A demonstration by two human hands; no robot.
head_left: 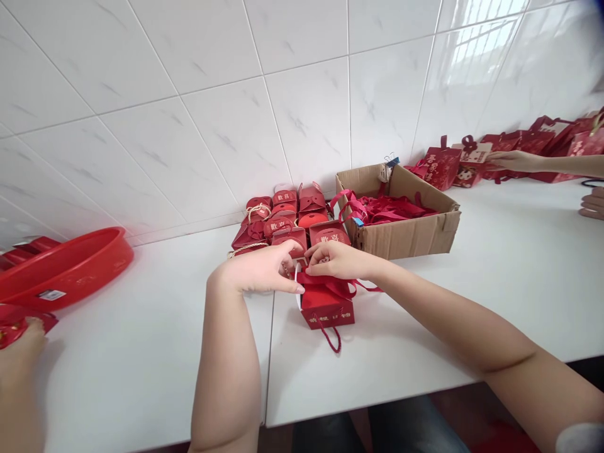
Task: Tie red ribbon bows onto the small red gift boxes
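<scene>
A red gift box (328, 305) with gold lettering lies on the white table in front of me, its dark red cord handle hanging toward me. My left hand (259, 267) curves around the box's left end, thumb against its edge; the other fingertips are partly hidden behind it. A red ribbon (337, 286) runs across the top of the box. The fingers of my right hand (337, 259) pinch this ribbon near the box's far left corner.
Several red boxes (283, 220) stand in rows behind my hands. A cardboard box (406, 239) of red ribbons is at right. A red basin (70, 270) stands left, near another person's hand (23, 346). At far right, a co-worker's hand (512, 161) touches red gift boxes (441, 167).
</scene>
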